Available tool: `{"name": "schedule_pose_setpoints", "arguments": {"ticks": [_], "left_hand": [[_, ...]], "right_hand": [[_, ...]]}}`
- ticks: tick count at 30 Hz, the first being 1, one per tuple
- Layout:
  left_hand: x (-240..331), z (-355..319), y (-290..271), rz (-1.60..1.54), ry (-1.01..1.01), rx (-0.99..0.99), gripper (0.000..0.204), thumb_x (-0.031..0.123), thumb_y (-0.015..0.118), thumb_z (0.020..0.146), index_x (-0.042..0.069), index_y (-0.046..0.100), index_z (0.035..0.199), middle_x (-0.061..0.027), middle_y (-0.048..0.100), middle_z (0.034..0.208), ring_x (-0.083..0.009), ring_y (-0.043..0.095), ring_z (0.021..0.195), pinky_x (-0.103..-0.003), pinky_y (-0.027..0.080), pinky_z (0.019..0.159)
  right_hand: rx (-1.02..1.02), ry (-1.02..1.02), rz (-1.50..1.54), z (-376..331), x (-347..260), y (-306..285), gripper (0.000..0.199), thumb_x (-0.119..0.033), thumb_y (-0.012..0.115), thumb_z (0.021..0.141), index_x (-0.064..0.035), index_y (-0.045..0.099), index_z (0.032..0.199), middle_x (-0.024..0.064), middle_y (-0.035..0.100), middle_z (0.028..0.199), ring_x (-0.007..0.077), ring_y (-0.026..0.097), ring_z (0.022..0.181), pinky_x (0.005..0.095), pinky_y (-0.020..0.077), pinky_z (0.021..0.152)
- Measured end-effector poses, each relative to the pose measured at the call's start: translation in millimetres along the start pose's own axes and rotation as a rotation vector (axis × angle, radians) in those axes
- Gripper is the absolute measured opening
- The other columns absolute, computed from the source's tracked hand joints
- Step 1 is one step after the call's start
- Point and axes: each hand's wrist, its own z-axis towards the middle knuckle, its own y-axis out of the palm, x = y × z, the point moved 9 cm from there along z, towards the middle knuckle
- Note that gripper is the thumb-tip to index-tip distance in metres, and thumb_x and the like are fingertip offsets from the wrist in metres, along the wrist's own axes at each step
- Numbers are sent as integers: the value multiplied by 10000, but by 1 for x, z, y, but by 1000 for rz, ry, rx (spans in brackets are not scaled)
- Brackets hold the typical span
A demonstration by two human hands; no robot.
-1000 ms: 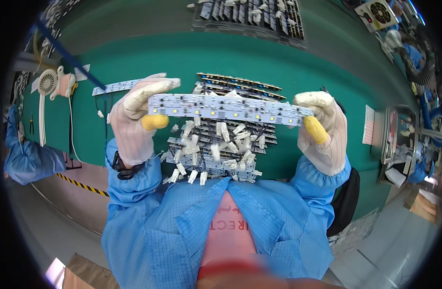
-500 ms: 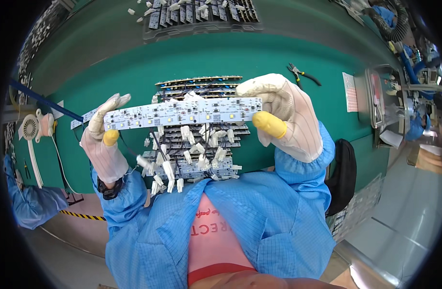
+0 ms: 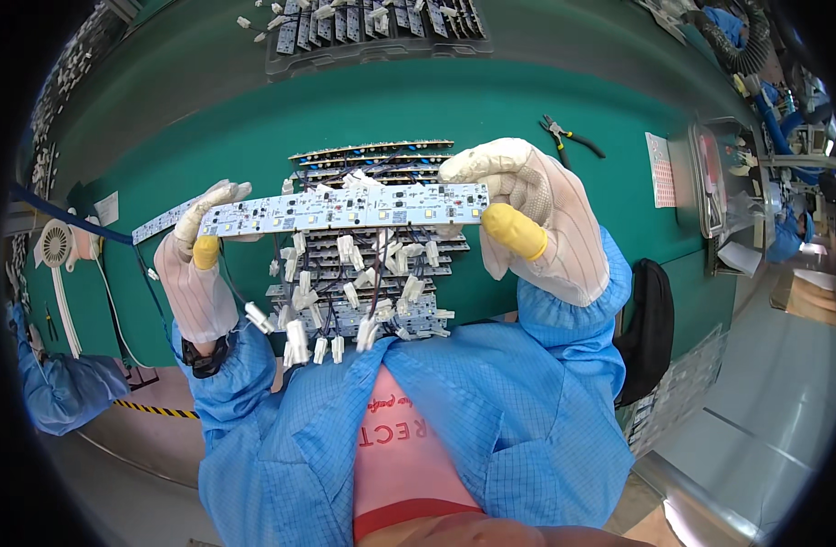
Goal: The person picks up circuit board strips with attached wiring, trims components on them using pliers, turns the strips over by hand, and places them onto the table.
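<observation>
nearby, pliers (image 3: 571, 139) lie beyond stacked boards (image 3: 363, 283).

— What sort of place is this?
— An electronics assembly workshop. A long green workbench (image 3: 254, 137) carries stacks of circuit boards (image 3: 363, 273) with white plugs, a tray of more boards (image 3: 372, 27) and pliers (image 3: 568, 137).
— Anything else?
— Blue antistatic coats (image 3: 491, 401), white gloves (image 3: 536, 210), and another worker (image 3: 53, 392) seated nearby.

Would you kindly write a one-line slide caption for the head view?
Gloved left hand and right hand hold an LED strip board by its ends above a stack of boards on a green bench.
</observation>
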Motion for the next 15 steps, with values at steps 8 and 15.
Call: {"name": "schedule_pose_setpoints", "arguments": {"ticks": [8, 15], "left_hand": [[10, -6, -10, -120, 230, 112, 396, 270, 577, 862, -27, 582, 1124, -192, 658, 1016, -240, 617, 988, -341, 430, 927], [2, -11, -13, -286, 189, 113, 319, 222, 612, 862, -17, 612, 1072, -179, 667, 972, -227, 631, 935, -327, 444, 904]], "right_hand": [[148, -6, -63, -2, -2, -5, 383, -173, 648, 805, 36, 515, 1098, 75, 582, 793, 59, 478, 488, 181, 370, 431], [91, 26, -23, 3, 3, -2, 359, -179, 596, 842, 29, 517, 1123, 80, 617, 776, 63, 487, 477, 182, 377, 432]]}}
